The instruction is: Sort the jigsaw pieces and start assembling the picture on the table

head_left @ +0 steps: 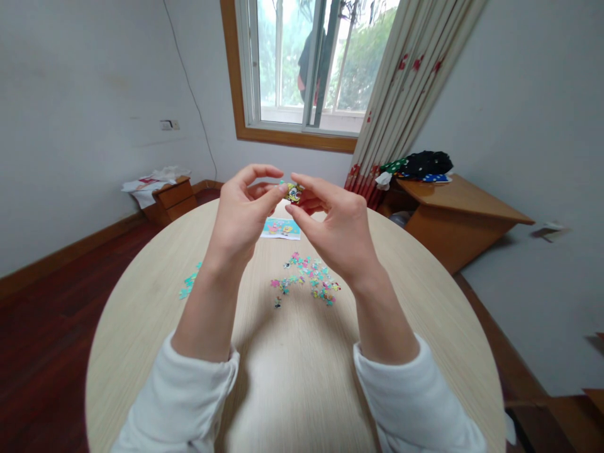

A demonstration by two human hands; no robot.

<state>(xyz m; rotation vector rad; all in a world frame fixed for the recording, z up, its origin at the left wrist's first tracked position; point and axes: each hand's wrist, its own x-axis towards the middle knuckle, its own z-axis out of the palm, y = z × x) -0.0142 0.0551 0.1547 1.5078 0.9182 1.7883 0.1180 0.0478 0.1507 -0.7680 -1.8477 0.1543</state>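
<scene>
My left hand (243,211) and my right hand (335,217) are raised over the far part of the table, close together. Between their fingertips is a small cluster of jigsaw puzzle pieces (294,193) printed with a yellow cartoon face. Thumb and fingers of both hands are closed on it, one at each side. Under and behind the hands lies a small picture sheet (282,229) with pink and yellow cartoon figures on turquoise. Nearer to me, loose jigsaw pieces (314,274) in turquoise, pink and yellow are scattered. More turquoise pieces (190,283) lie left of my left forearm, partly hidden by it.
The round pale wooden table (287,390) fills the foreground. Beyond it are a window (306,69) and a patterned curtain (401,94). A tilted wooden cabinet (462,207) with cloths (425,165) stands right. A small wooden cabinet (175,200) stands left.
</scene>
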